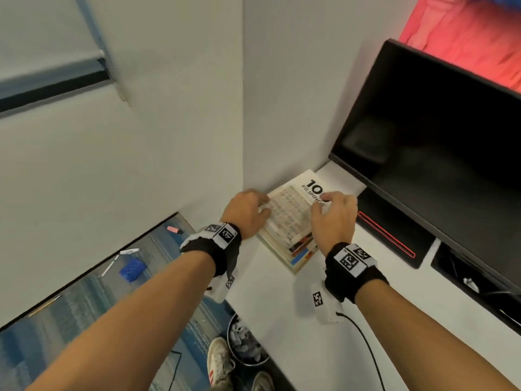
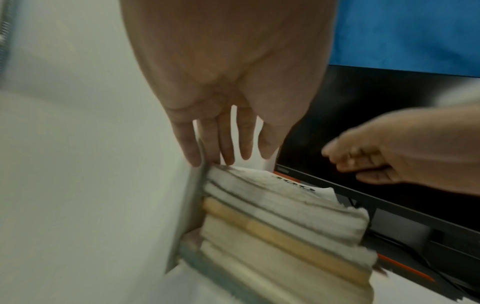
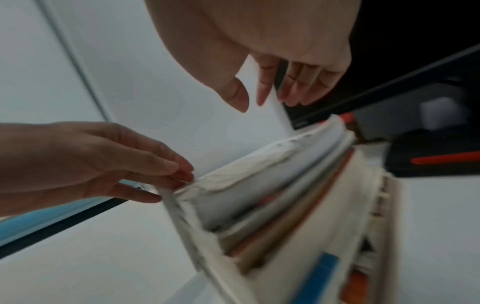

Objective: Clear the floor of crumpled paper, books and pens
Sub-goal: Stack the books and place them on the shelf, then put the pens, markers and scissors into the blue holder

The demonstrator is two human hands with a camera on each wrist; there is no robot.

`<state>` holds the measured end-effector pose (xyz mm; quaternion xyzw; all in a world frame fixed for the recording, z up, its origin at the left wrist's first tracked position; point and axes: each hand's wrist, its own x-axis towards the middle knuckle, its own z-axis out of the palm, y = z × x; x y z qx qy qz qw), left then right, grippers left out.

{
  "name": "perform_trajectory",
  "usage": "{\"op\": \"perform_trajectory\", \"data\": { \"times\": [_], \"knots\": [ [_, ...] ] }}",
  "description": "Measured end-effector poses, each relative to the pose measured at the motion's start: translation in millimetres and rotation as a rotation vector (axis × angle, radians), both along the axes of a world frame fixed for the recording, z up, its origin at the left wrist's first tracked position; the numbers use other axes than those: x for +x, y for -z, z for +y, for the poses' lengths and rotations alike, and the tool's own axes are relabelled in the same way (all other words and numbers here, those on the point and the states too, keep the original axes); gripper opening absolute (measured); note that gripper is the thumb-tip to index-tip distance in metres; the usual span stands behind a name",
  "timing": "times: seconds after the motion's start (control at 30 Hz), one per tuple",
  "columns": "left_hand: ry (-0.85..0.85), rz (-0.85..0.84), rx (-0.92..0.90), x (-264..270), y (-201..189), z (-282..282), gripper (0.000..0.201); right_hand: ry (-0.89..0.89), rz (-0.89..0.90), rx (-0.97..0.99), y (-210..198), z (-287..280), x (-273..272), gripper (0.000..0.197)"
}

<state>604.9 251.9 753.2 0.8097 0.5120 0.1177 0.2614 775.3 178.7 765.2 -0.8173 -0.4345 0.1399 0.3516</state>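
Observation:
A stack of books (image 1: 287, 218) lies on the white desk (image 1: 276, 306), pushed into the corner by the wall. My left hand (image 1: 258, 207) has straight fingers touching the stack's left edge next to the wall; the left wrist view shows the fingertips (image 2: 194, 160) on the top book (image 2: 272, 185). My right hand (image 1: 324, 204) hovers over the right side of the top cover with loosely bent fingers (image 3: 293, 92) and holds nothing. On the blue carpet lie a pink marker (image 1: 174, 229), white pens (image 1: 129, 251) and a pencil (image 1: 43, 306).
A black monitor (image 1: 437, 165) stands right of the books, its base (image 1: 394, 241) marked with a red line. A bin (image 1: 245, 342) with crumpled paper sits under the desk edge, near my shoes (image 1: 220, 362). A blue object (image 1: 132, 270) lies on the carpet.

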Motion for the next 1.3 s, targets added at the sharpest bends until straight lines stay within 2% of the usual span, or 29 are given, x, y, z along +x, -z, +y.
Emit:
{"op": "perform_trajectory", "data": {
  "times": [0.07, 0.13, 0.27, 0.4, 0.53, 0.67, 0.77, 0.9, 1.07, 1.17, 1.3],
  "knots": [
    [-0.055, -0.026, 0.021, -24.6, 0.8, -16.1, 0.026, -0.156, -0.078, 0.119, -6.0, 4.2, -24.6, 0.012],
    [-0.106, -0.015, 0.011, -55.8, 1.6, -30.3, 0.018, -0.311, -0.076, 0.186, -7.1, 8.1, -57.4, 0.007],
    [-0.23, 0.021, -0.037, -133.3, 1.7, -53.3, 0.016, -0.615, -0.02, 0.195, -7.7, 11.7, -133.9, 0.007],
    [-0.389, 0.046, -0.07, -220.1, 14.7, -74.7, 0.016, -0.881, 0.041, 0.003, 7.6, 12.3, -208.1, 0.003],
    [-0.493, 0.062, -0.128, -307.6, 37.0, -91.7, 0.015, -1.083, 0.047, -0.265, 34.8, 15.1, -283.5, 0.011],
    [-0.546, 0.092, -0.206, -401.1, 71.3, -96.2, 0.019, -1.182, 0.001, -0.509, 65.7, 23.0, -366.1, 0.016],
    [-0.572, 0.093, -0.315, -472.2, 105.4, -90.8, 0.021, -1.182, -0.034, -0.632, 93.9, 35.0, -426.0, 0.013],
    [-0.631, 0.09, -0.419, -550.8, 157.1, -91.1, 0.022, -1.159, -0.156, -0.769, 145.8, 56.6, -489.5, 0.013],
    [-0.676, 0.095, -0.552, -607.5, 237.0, -100.7, 0.018, -1.127, -0.255, -0.939, 226.7, 72.0, -524.8, 0.011],
    [-0.692, 0.11, -0.61, -624.1, 310.7, -97.3, 0.019, -1.114, -0.27, -0.997, 301.6, 81.1, -533.7, 0.013],
    [-0.635, 0.176, -0.625, -623.7, 428.7, -79.9, 0.019, -1.108, -0.292, -1.04, 428.2, 91.3, -537.4, 0.02]
  ]
}}
